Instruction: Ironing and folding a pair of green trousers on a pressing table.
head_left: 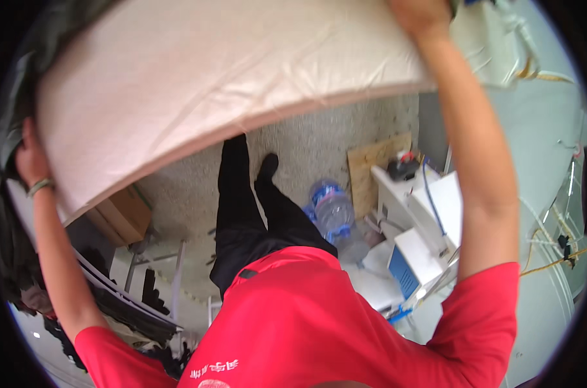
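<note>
Two hands, set wide apart at one pale pink, cloth-covered surface (222, 71), which spans the front of the torso. Shallow creases cross the cloth toward its near edge. Left hand (31, 158) is at the left end, beside dark fabric (12, 123); cannot tell whether its grip is clenched or loose. Right hand (423, 16) is at the far right, cut by the upper border; its grip also cannot be told. Wide reach probably gives steady control of both ends. Water jugs (332, 204) and a cardboard box (120, 216) sit lower, either side of the legs (235, 187), presumably clear of the arms.
</note>
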`<state>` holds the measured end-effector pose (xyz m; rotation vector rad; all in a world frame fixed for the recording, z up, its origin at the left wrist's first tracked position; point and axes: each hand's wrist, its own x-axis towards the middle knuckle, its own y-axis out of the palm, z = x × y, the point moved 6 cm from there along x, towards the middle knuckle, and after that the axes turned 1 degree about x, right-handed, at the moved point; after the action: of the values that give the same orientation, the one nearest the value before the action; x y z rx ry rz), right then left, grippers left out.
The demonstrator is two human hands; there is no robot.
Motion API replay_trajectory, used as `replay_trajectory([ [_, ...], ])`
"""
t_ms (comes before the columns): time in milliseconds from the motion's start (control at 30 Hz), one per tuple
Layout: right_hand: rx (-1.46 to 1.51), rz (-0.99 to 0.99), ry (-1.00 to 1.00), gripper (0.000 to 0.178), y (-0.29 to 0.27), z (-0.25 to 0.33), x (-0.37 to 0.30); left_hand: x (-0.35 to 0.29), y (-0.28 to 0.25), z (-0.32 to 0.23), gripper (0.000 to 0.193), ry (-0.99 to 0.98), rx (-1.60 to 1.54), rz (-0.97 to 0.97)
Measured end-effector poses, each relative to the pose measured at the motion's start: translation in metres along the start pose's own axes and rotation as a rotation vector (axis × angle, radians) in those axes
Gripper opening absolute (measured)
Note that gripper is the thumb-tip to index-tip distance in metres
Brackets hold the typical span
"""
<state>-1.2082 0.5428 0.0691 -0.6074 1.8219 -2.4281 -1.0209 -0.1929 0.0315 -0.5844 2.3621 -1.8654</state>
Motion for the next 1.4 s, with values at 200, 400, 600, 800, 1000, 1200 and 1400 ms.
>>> replay_trajectory([
  [200,-0.188,-0.032,-0.128,0.044,0.003,-0.025,-0.019,-0.010,0.017,-0.092,0.077,-0.020,-0.092,-0.099],
  [400,0.105,0.200,-0.231,0.028,-0.088,0.049,-0.070,-0.048,0.009,-0.108,0.045,-0.663,-0.833,-0.119],
  [600,-0.269,0.225,0.574,0.048,-0.069,-0.058,-0.071,0.044,-0.002,-0.202,0.020,-0.831,-1.553,-0.003],
  [800,-0.086,-0.318,0.001,0.042,-0.201,-0.030,0.113,0.186,-0.235,0.106,0.037,-0.076,-1.200,-0.460],
  [1000,-0.380,0.097,-0.230,0.046,-0.133,-0.064,0.062,-0.012,-0.083,0.097,0.037,-0.804,-1.679,-0.285],
  [1200,-0.333,-0.076,-0.152,0.069,-0.148,-0.072,0.055,-0.111,-0.011,-0.208,0.067,-1.148,-1.488,-0.163],
  [1400,-0.310,-0.055,0.016,0.075,-0.106,-0.149,0.097,-0.031,0.029,-0.235,0.047,-1.330,-1.411,-0.171],
])
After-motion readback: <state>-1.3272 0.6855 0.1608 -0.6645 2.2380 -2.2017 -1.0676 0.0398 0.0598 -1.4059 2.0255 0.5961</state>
